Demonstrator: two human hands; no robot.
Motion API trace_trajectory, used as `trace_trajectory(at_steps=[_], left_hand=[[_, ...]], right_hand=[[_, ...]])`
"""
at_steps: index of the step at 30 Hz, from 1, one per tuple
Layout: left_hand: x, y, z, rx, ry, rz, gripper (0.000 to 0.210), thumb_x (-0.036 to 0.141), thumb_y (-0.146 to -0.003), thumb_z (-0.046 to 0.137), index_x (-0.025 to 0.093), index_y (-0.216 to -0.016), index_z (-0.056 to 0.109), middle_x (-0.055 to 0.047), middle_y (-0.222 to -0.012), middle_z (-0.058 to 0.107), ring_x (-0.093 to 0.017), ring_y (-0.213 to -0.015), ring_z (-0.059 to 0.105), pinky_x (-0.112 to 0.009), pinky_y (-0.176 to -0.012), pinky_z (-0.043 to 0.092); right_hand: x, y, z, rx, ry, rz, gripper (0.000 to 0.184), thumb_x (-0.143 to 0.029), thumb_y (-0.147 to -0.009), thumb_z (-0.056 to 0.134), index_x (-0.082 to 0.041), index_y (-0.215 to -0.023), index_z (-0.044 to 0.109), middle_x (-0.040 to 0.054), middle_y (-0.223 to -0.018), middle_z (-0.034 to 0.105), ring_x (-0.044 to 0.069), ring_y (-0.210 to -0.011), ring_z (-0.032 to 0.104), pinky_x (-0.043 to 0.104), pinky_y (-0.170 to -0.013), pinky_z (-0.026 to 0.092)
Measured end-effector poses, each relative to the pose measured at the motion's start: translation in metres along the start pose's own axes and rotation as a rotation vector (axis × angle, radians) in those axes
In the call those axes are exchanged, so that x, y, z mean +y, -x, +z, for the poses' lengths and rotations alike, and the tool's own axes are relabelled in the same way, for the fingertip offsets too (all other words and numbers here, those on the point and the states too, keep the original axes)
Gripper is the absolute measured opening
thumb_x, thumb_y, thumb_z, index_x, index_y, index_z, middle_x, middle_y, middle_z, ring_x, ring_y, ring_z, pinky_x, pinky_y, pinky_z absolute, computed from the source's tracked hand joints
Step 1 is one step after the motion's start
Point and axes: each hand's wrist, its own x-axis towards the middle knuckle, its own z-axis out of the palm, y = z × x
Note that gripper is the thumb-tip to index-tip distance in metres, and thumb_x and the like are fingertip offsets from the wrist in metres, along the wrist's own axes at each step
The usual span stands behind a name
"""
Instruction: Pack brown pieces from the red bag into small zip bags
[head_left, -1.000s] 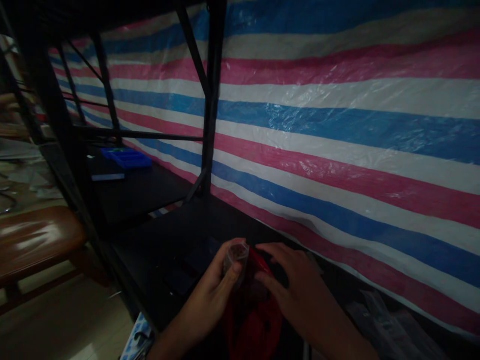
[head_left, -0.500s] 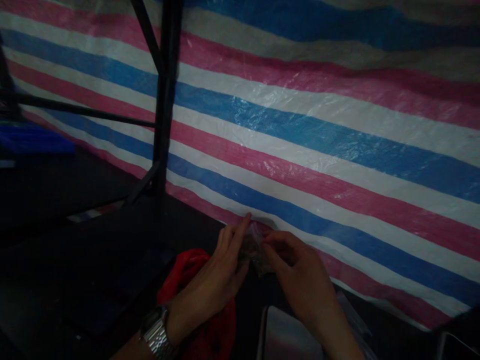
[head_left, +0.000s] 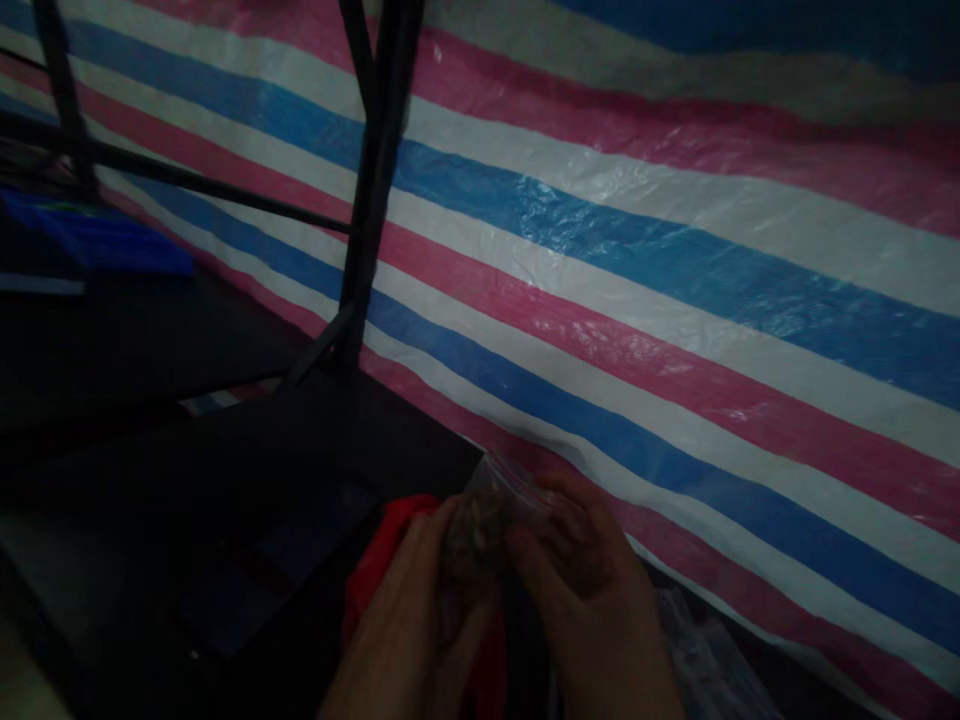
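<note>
A small clear zip bag (head_left: 480, 515) with little pieces inside is held up between my two hands, its zip edge slanting toward the striped sheet. My left hand (head_left: 420, 600) is closed round the bag's left and lower side. On the other side, my right hand (head_left: 592, 590) pinches the bag's upper right part between thumb and fingers. What the pieces in the bag are is too dark to make out. A red plastic bag (head_left: 390, 545) lies behind and below my left hand, partly covered by it.
A red, white and blue striped plastic sheet (head_left: 600, 290) hangs behind the dark table (head_left: 322, 440). A black metal post (head_left: 375, 190) stands at its corner. Blue trays (head_left: 135, 240) lie at the far left. More clear plastic bags (head_left: 705, 660) lie right of my right hand.
My left hand, stretched out flat beside the zip bag before, has closed on it. The bag has tilted and its contents show more. The view has shifted, and the watch has left it.
</note>
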Motion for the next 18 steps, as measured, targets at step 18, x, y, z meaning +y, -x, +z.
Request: trace_trajectory(at_steps=[18], left_hand=[[0.015,0.006,-0.034,-0.308,0.122,0.036,0.037,0.041,-0.098,0.064,0.029,-0.132,0.069,-0.006,-0.135,0.074,-0.025,-0.121,0.072,-0.04,-0.106,0.058]], right_hand=[[0.024,0.035,-0.009,-0.05,0.107,0.068,0.038,-0.05,-0.076,0.087,-0.023,-0.103,0.083,0.01,-0.109,0.084,0.03,-0.101,0.08,0.041,-0.09,0.066]])
